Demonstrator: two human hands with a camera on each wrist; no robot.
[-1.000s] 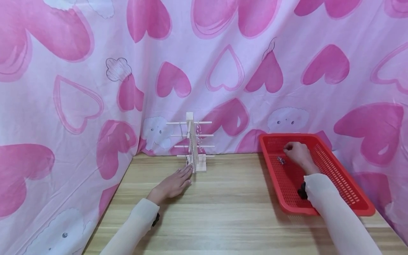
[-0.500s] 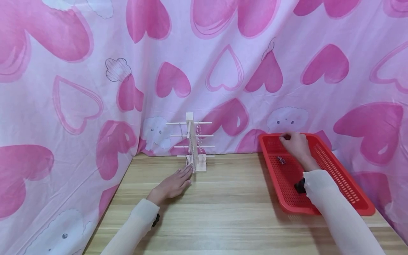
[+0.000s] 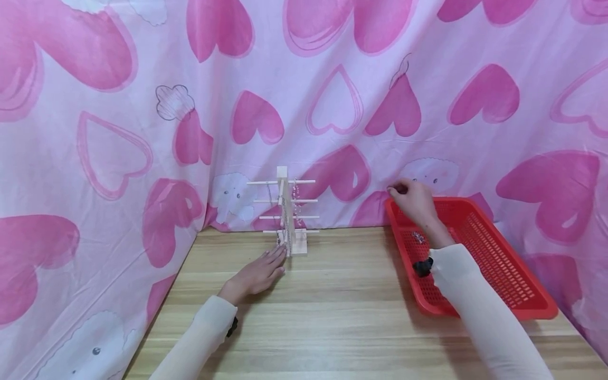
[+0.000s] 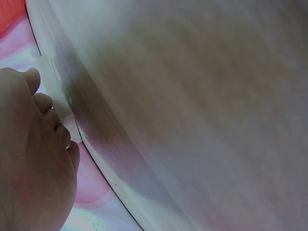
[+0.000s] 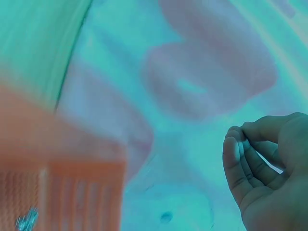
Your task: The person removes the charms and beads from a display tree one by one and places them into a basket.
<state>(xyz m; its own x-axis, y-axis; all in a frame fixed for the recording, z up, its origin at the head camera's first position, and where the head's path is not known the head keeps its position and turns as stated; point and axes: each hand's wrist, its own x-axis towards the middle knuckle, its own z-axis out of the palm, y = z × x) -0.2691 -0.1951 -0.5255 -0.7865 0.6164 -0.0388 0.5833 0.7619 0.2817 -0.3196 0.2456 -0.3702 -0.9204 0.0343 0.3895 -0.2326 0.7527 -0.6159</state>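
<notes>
A wooden jewellery stand (image 3: 287,211) with several crossbars stands at the back of the table, and beaded chains (image 3: 296,198) hang from it. My left hand (image 3: 256,272) lies with straight fingers at the foot of the stand; its fingers show from the side in the left wrist view. My right hand (image 3: 415,203) is raised over the far left corner of the red basket (image 3: 499,248). Thumb and fingertips (image 5: 235,132) meet in a pinch, and I cannot tell whether something small is between them. A silvery piece of jewellery (image 3: 418,237) lies in the basket.
The wood-grain table (image 3: 332,306) runs between the stand and the basket. A pink cloth with hearts (image 3: 256,116) hangs behind and along both sides of the table. A black wrist-worn device (image 3: 423,266) sits at my right cuff, over the basket's left rim.
My right hand has risen out of the basket and moved left and back, to above its far left corner, fingertips still pinched. The left hand stays at the stand.
</notes>
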